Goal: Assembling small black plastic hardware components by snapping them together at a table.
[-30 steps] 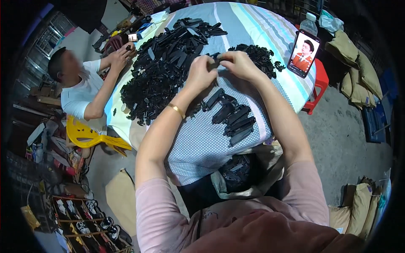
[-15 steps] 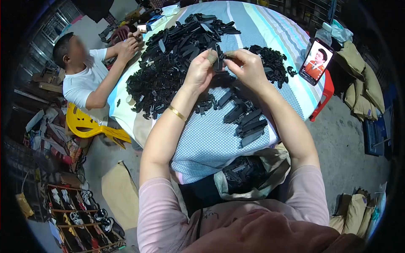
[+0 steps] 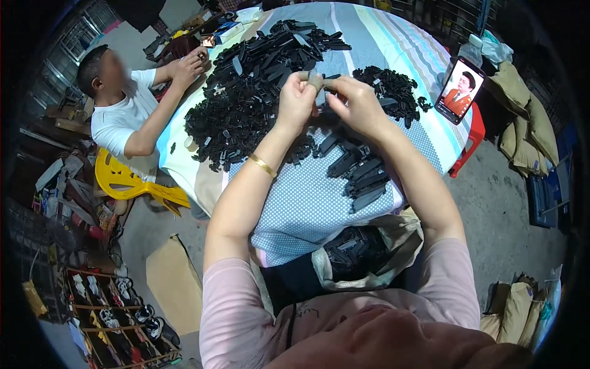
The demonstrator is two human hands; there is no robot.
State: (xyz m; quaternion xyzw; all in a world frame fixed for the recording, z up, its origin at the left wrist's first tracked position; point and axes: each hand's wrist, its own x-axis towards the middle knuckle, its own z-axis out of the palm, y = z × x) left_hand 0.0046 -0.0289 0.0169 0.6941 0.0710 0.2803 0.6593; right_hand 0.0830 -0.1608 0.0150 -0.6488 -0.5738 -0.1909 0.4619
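Above the middle of the cloth-covered table (image 3: pixel 289 203), my left hand (image 3: pixel 297 101) and my right hand (image 3: pixel 357 103) meet on a narrow dark plastic piece (image 3: pixel 321 96). Both pinch it between thumb and fingers; the fingertips look wrapped in something brownish. Fingers hide much of the piece. Beyond my left hand spreads a large heap of long black plastic parts (image 3: pixel 273 52), with small black parts (image 3: pixel 224 123) at its nearer left. Past my right hand is another heap of small black parts (image 3: pixel 399 92). Several long black pieces (image 3: pixel 367 178) lie in a row between my forearms.
An open sack (image 3: pixel 402 240) of black parts sits below the table edge. A phone (image 3: pixel 458 92) stands at the right, by a bottle (image 3: pixel 472 50) and a red stool (image 3: pixel 472 144). Another person (image 3: pixel 120 117) sits at the left near a yellow chair (image 3: pixel 117 178).
The piece between my hands has turned and now shows a lighter face. My left hand has shifted slightly right. The other person's hands have moved a little over the phone there.
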